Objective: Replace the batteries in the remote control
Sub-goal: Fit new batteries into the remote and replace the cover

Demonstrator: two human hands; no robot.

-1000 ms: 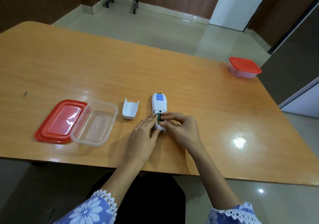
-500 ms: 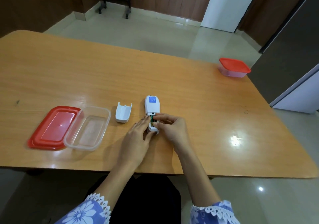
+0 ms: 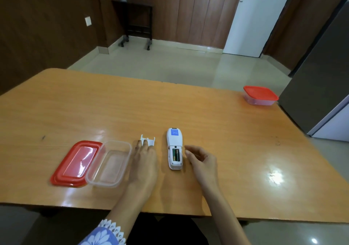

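The white remote lies face down on the wooden table, its battery compartment uncovered, with green and gold batteries seated inside. Its white battery cover lies just left of it. My left hand reaches flat over the cover, fingertips resting on its near part and hiding it. My right hand hovers just right of the remote, fingers loosely curled and apart, holding nothing.
An empty clear plastic container and its red lid sit left of my left hand. A closed red-lidded container stands at the table's far right corner. A dark tall appliance stands beside the table's right edge.
Both hands have left the remote's battery compartment. My left hand moved left onto the battery cover, my right hand drew back to the right. The camera tilted up.
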